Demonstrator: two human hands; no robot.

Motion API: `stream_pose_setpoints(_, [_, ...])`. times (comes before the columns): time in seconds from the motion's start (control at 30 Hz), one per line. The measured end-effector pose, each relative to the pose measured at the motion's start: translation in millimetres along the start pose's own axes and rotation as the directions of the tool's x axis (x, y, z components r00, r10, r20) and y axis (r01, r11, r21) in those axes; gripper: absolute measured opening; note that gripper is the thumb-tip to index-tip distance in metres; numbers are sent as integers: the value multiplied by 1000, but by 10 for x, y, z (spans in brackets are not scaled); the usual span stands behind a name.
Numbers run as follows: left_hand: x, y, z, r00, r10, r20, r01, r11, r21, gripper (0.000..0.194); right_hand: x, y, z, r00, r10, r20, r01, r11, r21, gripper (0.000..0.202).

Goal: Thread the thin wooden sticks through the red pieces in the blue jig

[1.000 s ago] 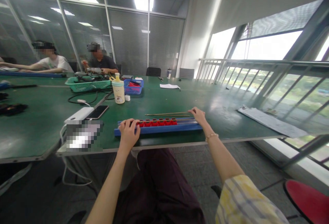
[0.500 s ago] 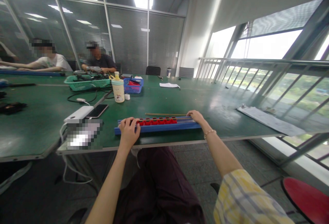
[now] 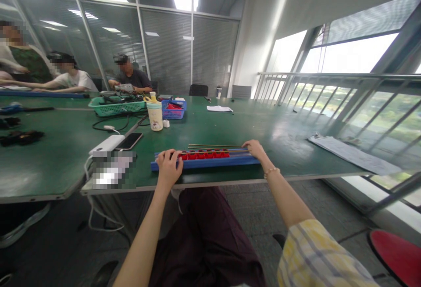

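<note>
A long blue trough-like rail (image 3: 210, 162) lies lengthwise near the table's front edge. Along its middle sits a row of several red box-shaped pieces (image 3: 206, 154), and a thin gold-coloured rod seems to run over them. My left hand (image 3: 169, 166) curls over the rail's left end, fingers bent and thumb at the nearest red piece. At the right end, my right hand (image 3: 255, 150) has its fingertips pinched together at the top of the rail; what lies between them is too small to make out. Behind the rail, more thin gold-coloured rods (image 3: 213, 145) rest on the table.
Left of the rail are a phone (image 3: 130, 141) and a white power bank-like box (image 3: 107, 145) with cables. Farther back stand a cup (image 3: 155, 116), a green basket (image 3: 113, 109) and a blue basket (image 3: 173, 112). A clipboard (image 3: 351, 152) lies right. Several people sit or stand beyond.
The view has turned slightly left, and another person shows at the far left. Both my hands keep their places on the rail.
</note>
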State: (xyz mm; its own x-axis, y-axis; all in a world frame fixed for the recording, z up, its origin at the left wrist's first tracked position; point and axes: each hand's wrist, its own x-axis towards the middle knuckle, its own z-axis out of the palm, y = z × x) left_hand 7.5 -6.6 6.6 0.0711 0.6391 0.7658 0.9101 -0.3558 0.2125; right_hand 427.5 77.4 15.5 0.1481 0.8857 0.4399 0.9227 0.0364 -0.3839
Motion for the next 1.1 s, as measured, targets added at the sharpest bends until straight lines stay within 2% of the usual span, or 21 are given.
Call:
stream_pose_setpoints(0.07, [0, 3, -5, 1000, 2, 2, -2, 1000, -1, 29, -47, 10, 19, 998, 7, -55, -8, 1000, -12, 32])
stream_pose_setpoints(0.13, [1, 5, -6, 1000, 2, -1, -2, 1000, 1, 29, -125, 21, 49, 981, 39, -192, -39, 999, 5, 36])
stream_pose_setpoints(0.2, [2, 4, -2, 1000, 1, -6, -1, 1000, 6, 29, -240, 32, 93, 939, 96, -331, -80, 995, 63, 37])
stream_pose_setpoints(0.3, [2, -2, 13, 1000, 5, -8, -5, 1000, 11, 29, -433, 40, 164, 866, 177, -467, -108, 979, 171, 34])
stream_pose_setpoints(0.43, [5, -10, 40, 1000, 5, -6, -5, 1000, 13, 29, -575, 6, 207, 783, 207, -586, -64, 964, 256, 32])
stream_pose_setpoints(0.53, [11, -6, 44, 1000, 4, -21, -4, 1000, 4, 28, -581, -36, 203, 754, 217, -620, -27, 953, 300, 29])
stream_pose_setpoints(0.6, [17, 3, 33, 998, 5, -55, -6, 1000, -14, 29, -572, -56, 199, 762, 191, -619, 17, 949, 314, 29])
stream_pose_setpoints(0.7, [26, 18, 10, 994, 3, -113, -8, 999, -42, 31, -572, -79, 202, 807, 86, -585, 75, 966, 245, 33])
stream_pose_setpoints(0.8, [31, 20, 6, 990, -24, -142, 19, 999, -39, 27, -580, -111, 215, 866, -37, -499, 116, 985, 130, 38])
stream_pose_setpoints(0.9, [31, 11, 21, 990, -40, -138, 36, 999, -27, 20, -582, -144, 230, 898, -117, -423, 156, 986, 58, 42])
stream_pose_setpoints(1.1, [27, -4, 44, 992, -18, -128, 17, 1000, -9, 19, -573, -144, 237, 917, -100, -385, 132, 990, 57, 49])
